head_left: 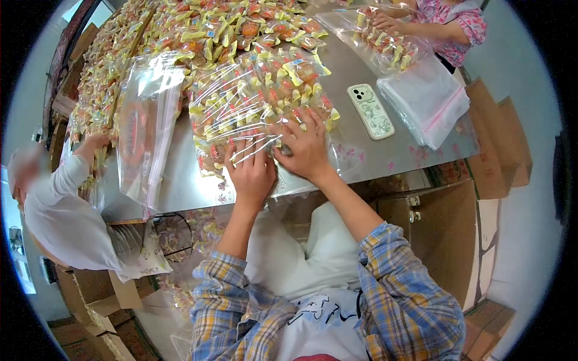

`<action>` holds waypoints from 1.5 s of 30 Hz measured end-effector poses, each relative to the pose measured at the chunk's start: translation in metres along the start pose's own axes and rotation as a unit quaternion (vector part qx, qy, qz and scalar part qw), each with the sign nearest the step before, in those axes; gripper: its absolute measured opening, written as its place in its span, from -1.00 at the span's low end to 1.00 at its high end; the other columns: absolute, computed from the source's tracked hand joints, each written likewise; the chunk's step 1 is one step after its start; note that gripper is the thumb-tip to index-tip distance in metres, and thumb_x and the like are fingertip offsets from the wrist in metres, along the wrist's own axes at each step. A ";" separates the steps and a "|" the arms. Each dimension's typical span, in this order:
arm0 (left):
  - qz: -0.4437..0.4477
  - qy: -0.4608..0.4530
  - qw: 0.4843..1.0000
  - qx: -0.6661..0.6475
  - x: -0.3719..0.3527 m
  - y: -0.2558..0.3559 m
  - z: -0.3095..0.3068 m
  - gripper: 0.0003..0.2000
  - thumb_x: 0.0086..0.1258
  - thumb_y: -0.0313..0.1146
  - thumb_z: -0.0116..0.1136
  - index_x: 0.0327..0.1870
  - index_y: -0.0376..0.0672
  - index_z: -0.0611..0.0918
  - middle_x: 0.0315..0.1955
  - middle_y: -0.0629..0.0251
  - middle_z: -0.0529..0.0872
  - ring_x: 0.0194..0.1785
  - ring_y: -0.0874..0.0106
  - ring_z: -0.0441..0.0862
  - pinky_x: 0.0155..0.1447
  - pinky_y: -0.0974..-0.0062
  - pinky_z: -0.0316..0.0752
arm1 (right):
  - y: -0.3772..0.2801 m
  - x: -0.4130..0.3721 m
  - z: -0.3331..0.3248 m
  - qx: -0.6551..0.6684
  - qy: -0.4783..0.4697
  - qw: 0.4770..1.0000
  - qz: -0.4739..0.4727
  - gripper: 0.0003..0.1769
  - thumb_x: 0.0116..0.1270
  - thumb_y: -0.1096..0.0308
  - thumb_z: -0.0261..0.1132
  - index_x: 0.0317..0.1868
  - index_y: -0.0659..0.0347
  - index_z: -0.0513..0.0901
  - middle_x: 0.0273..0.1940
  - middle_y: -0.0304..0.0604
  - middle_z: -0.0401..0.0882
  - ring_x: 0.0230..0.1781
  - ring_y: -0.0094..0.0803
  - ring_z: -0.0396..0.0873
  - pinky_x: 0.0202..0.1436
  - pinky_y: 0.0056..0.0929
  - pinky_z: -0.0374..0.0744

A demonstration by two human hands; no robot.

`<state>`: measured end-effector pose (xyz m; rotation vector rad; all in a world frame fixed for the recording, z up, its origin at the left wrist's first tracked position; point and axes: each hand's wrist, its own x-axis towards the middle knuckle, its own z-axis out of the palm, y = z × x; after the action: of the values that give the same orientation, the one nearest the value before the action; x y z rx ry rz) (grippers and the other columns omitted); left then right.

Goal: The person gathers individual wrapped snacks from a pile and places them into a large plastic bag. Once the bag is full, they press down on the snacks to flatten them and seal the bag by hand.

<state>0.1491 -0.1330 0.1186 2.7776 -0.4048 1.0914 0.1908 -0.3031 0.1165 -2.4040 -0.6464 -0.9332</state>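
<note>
White stick-like strips lie across rows of small yellow-and-clear wrapped packets on the metal table, in front of me. My left hand rests on the near edge of these packets, its fingers spread and pointing away from me. Beside it, my right hand lies on the packets' near right part with its fingers apart. Neither hand is wrapped round anything. Whether clear film covers the packets under my hands is hard to tell.
Clear bags lie left of the packets, and a stack of bags lies right. Between them is a phone. More packets are heaped behind. A person is at the left, another person's hands at the upper right. Cardboard boxes stand right.
</note>
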 end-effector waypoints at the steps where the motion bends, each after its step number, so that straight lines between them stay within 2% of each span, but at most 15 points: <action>1: 0.000 -0.002 1.000 0.000 -0.001 -0.001 0.000 -0.59 0.38 -0.33 0.25 0.23 -0.21 0.71 0.30 0.10 0.71 0.48 0.19 0.55 0.61 0.06 0.20 | -0.001 -0.001 0.000 -0.001 -0.004 1.000 0.001 -0.45 0.18 0.08 0.50 0.23 -0.13 0.75 0.29 -0.21 0.63 0.48 0.02 0.36 0.64 0.17 0.14; 3: 0.001 -0.006 1.000 0.001 -0.002 -0.003 0.002 -0.61 0.38 -0.33 0.25 0.21 -0.22 0.71 0.30 0.11 0.71 0.46 0.19 0.57 0.60 0.06 0.21 | -0.002 0.000 -0.002 -0.003 -0.010 1.000 0.005 -0.41 0.17 0.11 0.51 0.27 -0.19 0.73 0.30 -0.23 0.63 0.47 -0.03 0.39 0.63 0.15 0.18; 7: -0.005 -0.006 1.000 -0.026 -0.001 -0.001 -0.002 -0.61 0.40 -0.34 0.24 0.23 -0.19 0.70 0.33 0.13 0.69 0.49 0.21 0.54 0.60 0.07 0.21 | 0.002 -0.002 0.003 0.029 -0.003 0.999 -0.014 -0.39 0.17 0.19 0.51 0.30 -0.14 0.72 0.33 -0.20 0.61 0.45 0.00 0.42 0.58 0.16 0.31; 14: 0.005 0.004 1.000 -0.031 -0.005 -0.005 0.003 -0.54 0.43 -0.33 0.23 0.35 -0.18 0.66 0.35 0.13 0.68 0.51 0.22 0.52 0.59 0.12 0.20 | 0.003 -0.003 0.004 0.038 0.014 0.999 -0.032 -0.39 0.22 0.19 0.48 0.33 0.01 0.71 0.30 -0.19 0.66 0.39 -0.10 0.50 0.61 0.08 0.30; 22: 0.001 -0.006 1.000 -0.029 -0.003 -0.004 0.001 -0.55 0.42 -0.33 0.24 0.34 -0.18 0.66 0.36 0.11 0.67 0.51 0.23 0.53 0.58 0.13 0.18 | 0.001 -0.002 0.004 0.017 0.021 0.999 -0.038 -0.43 0.26 0.21 0.44 0.30 0.11 0.71 0.27 -0.17 0.70 0.38 -0.18 0.53 0.60 0.04 0.32; 25: 0.001 -0.006 1.000 -0.031 -0.003 -0.002 0.000 -0.55 0.40 -0.33 0.26 0.31 -0.18 0.67 0.37 0.13 0.66 0.48 0.23 0.55 0.57 0.12 0.17 | 0.000 -0.006 0.007 0.003 -0.023 0.999 -0.044 -0.44 0.26 0.23 0.42 0.28 0.16 0.71 0.27 -0.15 0.69 0.38 -0.20 0.54 0.57 0.00 0.35; 26: 0.000 -0.004 0.999 -0.031 -0.002 -0.001 -0.001 -0.56 0.39 -0.34 0.27 0.30 -0.18 0.68 0.37 0.14 0.66 0.47 0.23 0.56 0.57 0.12 0.17 | 0.001 -0.006 0.007 0.009 -0.012 0.999 -0.048 -0.44 0.26 0.23 0.42 0.28 0.16 0.71 0.27 -0.14 0.69 0.38 -0.19 0.55 0.56 -0.01 0.35; 28: 0.001 0.000 0.999 -0.034 -0.006 -0.005 0.004 -0.57 0.36 -0.34 0.28 0.27 -0.17 0.69 0.34 0.19 0.69 0.42 0.24 0.59 0.56 0.11 0.18 | 0.001 -0.004 0.008 0.022 0.010 0.998 -0.058 -0.45 0.26 0.24 0.41 0.28 0.17 0.70 0.27 -0.13 0.69 0.37 -0.19 0.56 0.55 -0.03 0.37; 31: 0.000 -0.002 1.000 -0.030 -0.002 -0.002 -0.001 -0.58 0.37 -0.34 0.28 0.26 -0.15 0.70 0.31 0.22 0.71 0.42 0.26 0.60 0.55 0.10 0.20 | -0.001 -0.004 0.005 0.031 -0.003 0.998 -0.058 -0.56 0.34 0.24 0.39 0.17 0.25 0.72 0.32 -0.05 0.64 0.46 -0.14 0.46 0.64 0.02 0.24; 33: -0.006 -0.013 0.999 -0.039 -0.004 -0.002 -0.001 -0.58 0.38 -0.34 0.27 0.26 -0.14 0.70 0.29 0.24 0.73 0.42 0.27 0.60 0.54 0.10 0.21 | 0.000 -0.004 0.006 0.021 0.011 0.998 -0.060 -0.49 0.30 0.25 0.40 0.26 0.17 0.70 0.28 -0.10 0.68 0.39 -0.17 0.54 0.58 -0.02 0.31; 36: 0.000 0.019 0.999 -0.045 0.000 -0.002 -0.001 -0.71 0.32 -0.35 0.30 0.05 -0.13 0.77 0.10 0.15 0.80 0.29 0.23 0.68 0.53 0.07 0.26 | -0.001 -0.004 0.004 0.029 0.004 0.998 -0.059 -0.44 0.29 0.27 0.41 0.32 0.12 0.69 0.25 -0.12 0.70 0.35 -0.19 0.58 0.56 -0.04 0.34; 40: -0.005 0.009 0.999 -0.031 0.003 0.000 -0.003 -0.68 0.30 -0.34 0.30 0.07 -0.12 0.76 0.05 0.13 0.82 0.24 0.22 0.71 0.52 0.04 0.26 | 0.000 0.002 -0.001 0.045 -0.012 0.997 -0.061 -0.42 0.28 0.28 0.42 0.34 0.11 0.68 0.25 -0.12 0.70 0.37 -0.19 0.57 0.56 -0.04 0.33; 41: -0.001 0.007 1.000 -0.028 0.002 -0.001 0.000 -0.67 0.28 -0.34 0.30 0.08 -0.11 0.74 0.06 0.14 0.81 0.21 0.22 0.72 0.56 0.03 0.23 | -0.001 0.002 -0.001 0.049 -0.017 0.997 -0.057 -0.39 0.27 0.28 0.43 0.36 0.12 0.66 0.27 -0.11 0.68 0.39 -0.18 0.55 0.57 -0.03 0.31; 44: 0.008 -0.071 0.997 -0.007 -0.003 -0.004 -0.006 -0.58 0.38 -0.28 0.24 0.26 -0.12 0.70 0.28 0.26 0.73 0.41 0.21 0.61 0.63 0.01 0.14 | -0.002 0.001 -0.007 0.051 -0.036 0.997 -0.050 -0.31 0.24 0.30 0.44 0.42 0.15 0.60 0.34 -0.07 0.61 0.46 -0.12 0.47 0.63 0.02 0.25; 45: 0.006 -0.092 0.996 0.005 -0.005 -0.002 -0.009 -0.55 0.40 -0.25 0.24 0.31 -0.11 0.66 0.32 0.22 0.70 0.42 0.18 0.60 0.66 -0.04 0.09 | -0.003 0.000 -0.011 0.048 -0.049 0.997 -0.048 -0.29 0.23 0.31 0.45 0.44 0.17 0.57 0.37 -0.05 0.58 0.48 -0.09 0.44 0.65 0.05 0.22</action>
<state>0.1408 -0.1279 0.1217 2.8996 -0.4366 0.8437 0.1834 -0.3071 0.1246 -2.3618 -0.8304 -0.8077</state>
